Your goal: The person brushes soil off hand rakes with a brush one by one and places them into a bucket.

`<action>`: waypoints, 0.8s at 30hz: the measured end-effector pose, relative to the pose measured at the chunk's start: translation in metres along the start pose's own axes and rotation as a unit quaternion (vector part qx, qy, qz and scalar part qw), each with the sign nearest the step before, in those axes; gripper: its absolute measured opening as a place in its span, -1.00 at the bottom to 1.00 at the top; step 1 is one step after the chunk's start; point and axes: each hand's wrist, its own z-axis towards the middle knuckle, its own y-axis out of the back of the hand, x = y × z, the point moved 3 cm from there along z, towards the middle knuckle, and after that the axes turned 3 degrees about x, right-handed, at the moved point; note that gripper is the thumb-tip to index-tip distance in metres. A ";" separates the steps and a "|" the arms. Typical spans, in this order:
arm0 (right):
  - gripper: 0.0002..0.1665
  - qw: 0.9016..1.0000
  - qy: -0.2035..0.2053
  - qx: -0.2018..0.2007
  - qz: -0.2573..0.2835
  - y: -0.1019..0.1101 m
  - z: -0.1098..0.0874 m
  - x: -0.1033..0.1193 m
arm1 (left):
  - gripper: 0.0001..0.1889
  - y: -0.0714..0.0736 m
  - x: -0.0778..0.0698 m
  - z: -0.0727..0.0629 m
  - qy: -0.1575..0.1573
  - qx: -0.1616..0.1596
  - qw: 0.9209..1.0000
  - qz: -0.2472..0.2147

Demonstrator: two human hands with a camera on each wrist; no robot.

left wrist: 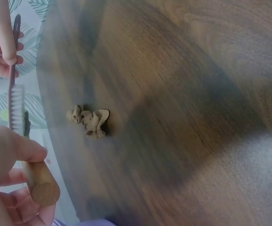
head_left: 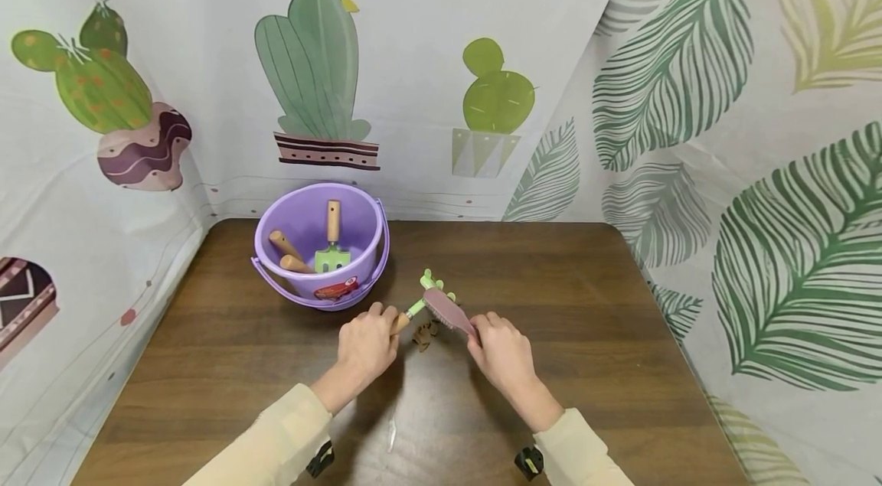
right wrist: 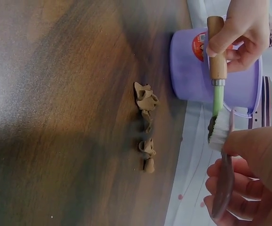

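My left hand point(head_left: 367, 344) grips the wooden handle of a small green garden rake point(head_left: 416, 308), its head raised over the table. My right hand point(head_left: 506, 356) holds a pink brush point(head_left: 449, 310) by its handle. In the right wrist view, the white bristles point(right wrist: 220, 129) press against the rake's green metal, where a dark brown smear shows. Curled brown clay-like scraps point(left wrist: 94, 122) lie on the tabletop below the two tools. From the head camera, the brush covers part of the rake head.
Behind the left hand stands a purple bucket point(head_left: 344, 288). Inside it are a green hand fork point(head_left: 333, 256) and other wooden-handled tools point(head_left: 284, 244). The brown wooden table point(head_left: 551, 287) ends at a printed cloth backdrop point(head_left: 413, 88).
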 end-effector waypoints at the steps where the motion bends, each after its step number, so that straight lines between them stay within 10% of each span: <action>1: -0.80 1.000 0.000 -0.001 -0.001 0.000 -0.001 0.000 | -0.72 0.000 0.000 0.000 0.001 -0.001 1.000 0.001; 24: -0.80 0.998 0.028 -0.046 -0.015 0.001 -0.014 -0.005 | -0.73 -0.003 0.009 0.002 0.019 0.009 1.000 0.006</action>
